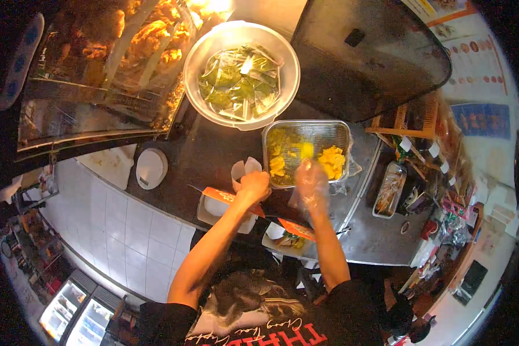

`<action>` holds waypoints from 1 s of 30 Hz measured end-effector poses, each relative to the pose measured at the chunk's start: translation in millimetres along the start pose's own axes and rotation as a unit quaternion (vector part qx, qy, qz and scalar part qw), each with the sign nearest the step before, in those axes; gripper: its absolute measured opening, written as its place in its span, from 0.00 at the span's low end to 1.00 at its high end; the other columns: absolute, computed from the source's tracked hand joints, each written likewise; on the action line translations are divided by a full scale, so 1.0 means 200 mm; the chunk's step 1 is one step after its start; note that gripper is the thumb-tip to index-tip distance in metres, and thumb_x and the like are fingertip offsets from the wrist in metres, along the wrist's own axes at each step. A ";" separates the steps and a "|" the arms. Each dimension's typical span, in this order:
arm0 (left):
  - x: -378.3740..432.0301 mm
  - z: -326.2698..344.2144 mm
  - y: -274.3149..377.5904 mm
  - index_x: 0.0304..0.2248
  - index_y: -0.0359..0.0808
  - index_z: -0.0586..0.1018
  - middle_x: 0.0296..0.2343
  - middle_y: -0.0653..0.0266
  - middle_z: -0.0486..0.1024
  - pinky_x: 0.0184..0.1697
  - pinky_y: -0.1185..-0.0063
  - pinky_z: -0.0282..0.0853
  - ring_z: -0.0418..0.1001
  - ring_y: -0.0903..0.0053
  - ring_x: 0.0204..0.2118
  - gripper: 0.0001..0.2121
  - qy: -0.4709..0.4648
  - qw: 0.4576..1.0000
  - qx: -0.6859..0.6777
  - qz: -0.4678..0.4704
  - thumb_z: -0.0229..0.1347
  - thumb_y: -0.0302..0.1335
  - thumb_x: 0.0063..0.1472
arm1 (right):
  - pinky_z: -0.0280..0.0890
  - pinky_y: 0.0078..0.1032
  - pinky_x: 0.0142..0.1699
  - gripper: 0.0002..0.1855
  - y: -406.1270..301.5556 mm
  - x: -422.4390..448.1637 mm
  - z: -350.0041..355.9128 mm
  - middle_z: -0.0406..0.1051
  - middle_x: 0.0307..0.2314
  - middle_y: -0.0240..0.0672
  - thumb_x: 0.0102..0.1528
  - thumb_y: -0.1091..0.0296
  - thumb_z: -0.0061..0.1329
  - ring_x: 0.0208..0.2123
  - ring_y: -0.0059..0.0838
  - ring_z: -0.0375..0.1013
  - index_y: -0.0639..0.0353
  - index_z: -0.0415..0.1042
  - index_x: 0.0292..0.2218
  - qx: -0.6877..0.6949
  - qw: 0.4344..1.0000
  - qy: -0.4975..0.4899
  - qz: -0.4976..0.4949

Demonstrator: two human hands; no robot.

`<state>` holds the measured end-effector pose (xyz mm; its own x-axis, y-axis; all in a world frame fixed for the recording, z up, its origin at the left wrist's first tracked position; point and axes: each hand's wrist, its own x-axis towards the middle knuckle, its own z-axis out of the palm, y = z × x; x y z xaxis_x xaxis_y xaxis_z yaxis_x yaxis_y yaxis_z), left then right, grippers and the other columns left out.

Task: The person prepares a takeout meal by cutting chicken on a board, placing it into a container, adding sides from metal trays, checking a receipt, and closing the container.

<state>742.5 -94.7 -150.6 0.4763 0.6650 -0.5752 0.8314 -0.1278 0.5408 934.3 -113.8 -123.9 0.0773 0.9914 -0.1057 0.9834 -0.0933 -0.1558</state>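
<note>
My left hand (pixel 256 187) is closed at the near edge of a rolled white paper sleeve (pixel 245 169), which stands upright over the dark counter. Under my left forearm is an open paper box (pixel 212 205) with an orange flap. In a clear plastic glove, my right hand (pixel 312 184) is blurred at the near rim of a metal mesh-textured tray (pixel 281 185). Yellow food pieces (pixel 331 161) lie in the tray. A bright yellow piece (pixel 307 150) is just beyond my right fingertips; whether they grip it is unclear. A second paper box (pixel 290 242) holds food near my right forearm.
A large translucent tub (pixel 191 95) of bagged greens (pixel 242 82) stands behind the tray. At upper left is a lit glass display case (pixel 95 93) of fried food. A round white scale (pixel 152 168), a long food tray (pixel 389 190) and a wooden rack (pixel 400 129) flank the work area.
</note>
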 end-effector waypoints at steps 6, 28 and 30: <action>0.04 0.04 0.00 0.25 0.32 0.80 0.27 0.47 0.79 0.31 0.60 0.75 0.79 0.55 0.31 0.06 0.089 0.994 0.051 0.026 0.54 0.26 0.50 | 0.69 0.41 0.29 0.07 0.00 -0.03 0.07 0.72 0.21 0.48 0.54 0.71 0.42 0.25 0.46 0.75 0.60 0.73 0.30 -0.076 0.982 -0.079 -0.153; -0.47 -0.68 0.03 0.44 0.37 0.80 0.42 0.54 0.78 0.44 0.75 0.73 0.78 0.69 0.42 0.17 0.180 0.953 -0.224 0.098 0.57 0.20 0.53 | 0.66 0.19 0.38 0.13 0.20 -0.33 -0.41 0.75 0.35 0.33 0.59 0.63 0.50 0.33 0.19 0.71 0.63 0.73 0.41 0.673 0.693 -0.170 0.195; -0.69 -0.87 0.01 0.46 0.34 0.79 0.43 0.56 0.77 0.47 0.79 0.71 0.75 0.77 0.44 0.19 0.237 0.905 -0.322 0.142 0.54 0.14 0.54 | 0.67 0.21 0.38 0.12 0.06 -0.41 -0.65 0.75 0.33 0.34 0.58 0.62 0.51 0.32 0.20 0.72 0.62 0.74 0.38 0.565 0.786 -0.178 0.176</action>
<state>629.6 -59.1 36.7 0.3413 0.9334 -0.1110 0.2820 0.0109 0.9593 960.8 -183.4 10.6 0.0636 0.8167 -0.5736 0.1226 -0.5768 -0.8076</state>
